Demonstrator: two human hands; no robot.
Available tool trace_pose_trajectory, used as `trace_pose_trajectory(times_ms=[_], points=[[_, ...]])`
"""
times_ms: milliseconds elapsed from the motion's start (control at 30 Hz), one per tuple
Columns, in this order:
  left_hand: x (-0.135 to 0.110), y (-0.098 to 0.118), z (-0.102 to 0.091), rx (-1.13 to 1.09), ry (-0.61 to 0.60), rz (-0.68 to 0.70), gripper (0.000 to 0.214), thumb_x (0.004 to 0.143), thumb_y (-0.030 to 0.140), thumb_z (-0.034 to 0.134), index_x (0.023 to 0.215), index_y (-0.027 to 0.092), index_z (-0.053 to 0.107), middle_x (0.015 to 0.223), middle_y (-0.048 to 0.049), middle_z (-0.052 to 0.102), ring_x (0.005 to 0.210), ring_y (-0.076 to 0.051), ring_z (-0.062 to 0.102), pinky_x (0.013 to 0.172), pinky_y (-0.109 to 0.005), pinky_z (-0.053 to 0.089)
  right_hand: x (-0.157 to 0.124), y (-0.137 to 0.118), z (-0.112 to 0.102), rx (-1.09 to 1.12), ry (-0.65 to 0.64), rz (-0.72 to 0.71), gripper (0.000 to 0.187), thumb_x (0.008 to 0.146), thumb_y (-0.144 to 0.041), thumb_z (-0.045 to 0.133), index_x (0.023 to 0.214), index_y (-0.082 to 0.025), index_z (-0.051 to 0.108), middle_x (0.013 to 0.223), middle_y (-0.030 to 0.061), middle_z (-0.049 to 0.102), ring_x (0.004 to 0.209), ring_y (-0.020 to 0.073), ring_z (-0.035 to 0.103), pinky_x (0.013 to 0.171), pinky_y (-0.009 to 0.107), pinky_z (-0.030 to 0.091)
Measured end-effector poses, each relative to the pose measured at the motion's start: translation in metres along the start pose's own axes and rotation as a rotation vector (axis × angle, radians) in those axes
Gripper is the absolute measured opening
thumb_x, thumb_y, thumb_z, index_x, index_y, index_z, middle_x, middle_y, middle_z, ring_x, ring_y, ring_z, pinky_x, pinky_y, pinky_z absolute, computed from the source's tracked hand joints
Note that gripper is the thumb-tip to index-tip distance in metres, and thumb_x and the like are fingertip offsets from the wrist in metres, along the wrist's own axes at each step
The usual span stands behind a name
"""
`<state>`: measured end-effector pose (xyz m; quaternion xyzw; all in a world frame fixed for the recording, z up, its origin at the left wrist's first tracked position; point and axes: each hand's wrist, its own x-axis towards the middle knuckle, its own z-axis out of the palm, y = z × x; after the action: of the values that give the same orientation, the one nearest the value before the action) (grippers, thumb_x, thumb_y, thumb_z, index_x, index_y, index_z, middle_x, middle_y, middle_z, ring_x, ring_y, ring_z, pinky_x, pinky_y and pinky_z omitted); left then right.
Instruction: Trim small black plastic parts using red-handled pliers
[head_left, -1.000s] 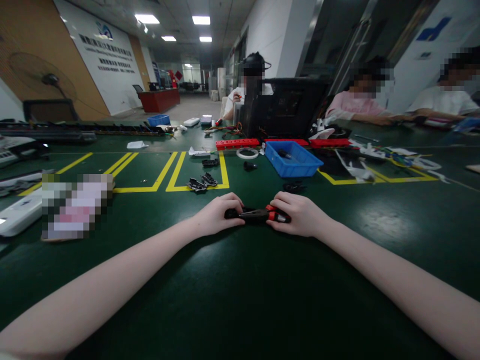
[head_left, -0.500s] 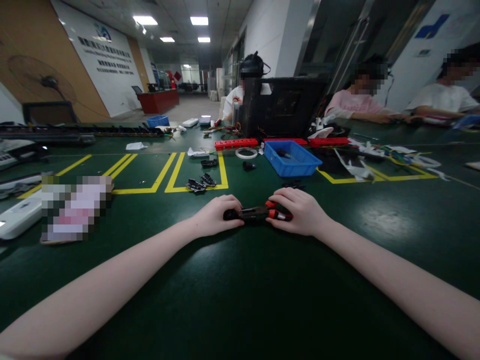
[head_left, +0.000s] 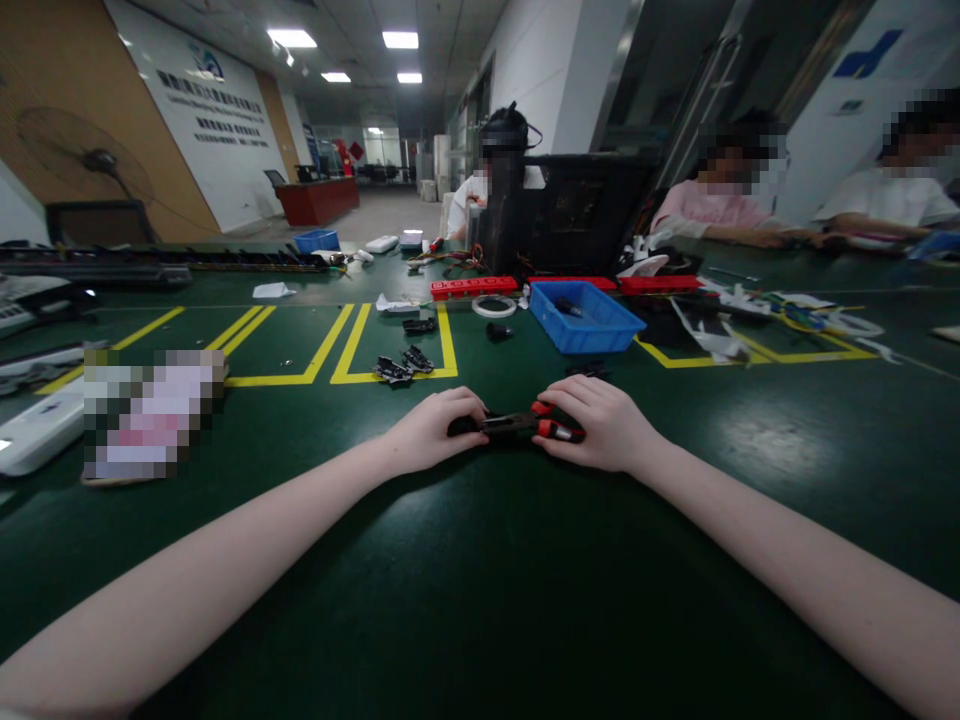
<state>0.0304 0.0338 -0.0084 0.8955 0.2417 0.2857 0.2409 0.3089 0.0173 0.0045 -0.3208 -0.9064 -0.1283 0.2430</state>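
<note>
Red-and-black-handled pliers (head_left: 511,424) lie crosswise in front of me, jaws pointing left. My right hand (head_left: 604,425) is closed round their handles. A small black part (head_left: 463,426) is pinched between the thumb and fingers of my left hand (head_left: 435,432), right at the jaws; its exact kind is too dark to make out. Whether the jaws grip the part I cannot tell. Just beyond my right hand, several dark pieces (head_left: 589,369) lie on the green table (head_left: 480,580).
Past my hands stands a blue bin (head_left: 589,325) with a black piece inside. Black parts (head_left: 405,365) lie by yellow tape, near a white ring (head_left: 494,306). A phone (head_left: 161,415) rests at left. Behind a large black case (head_left: 574,215) and to the right, other people sit.
Both hands stay nearly in place with the pliers and the black part. My left fingers have shifted slightly and cover more of the part; the view has moved very little.
</note>
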Motion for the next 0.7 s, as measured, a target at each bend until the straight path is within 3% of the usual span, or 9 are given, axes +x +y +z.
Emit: trace_pose_trajectory(times_ms=[367,700], points=[[-0.001,0.007,0.001,0.164,-0.028,0.012,0.008,0.088,0.018,0.066,0.092,0.016,0.059,0.110,-0.0080,0.063,0.101,-0.022,0.061,0.089,-0.037,0.050,-0.001,0.003,0.003,0.022,-0.081,-0.013,0.035,0.084,-0.045,0.063,0.102,-0.015,0.064,0.094,0.0116,0.067,0.084,0.0240,0.063,0.072,0.037,0.051],[-0.002,0.013,-0.001,0.202,-0.059,-0.027,0.008,0.094,0.021,0.060,0.099,0.018,0.056,0.109,-0.0076,0.064,0.100,-0.023,0.060,0.088,-0.037,0.050,-0.002,0.002,0.002,-0.020,-0.043,-0.029,0.033,0.083,-0.044,0.062,0.099,-0.014,0.064,0.091,0.0126,0.066,0.081,0.0248,0.061,0.070,0.038,0.051]])
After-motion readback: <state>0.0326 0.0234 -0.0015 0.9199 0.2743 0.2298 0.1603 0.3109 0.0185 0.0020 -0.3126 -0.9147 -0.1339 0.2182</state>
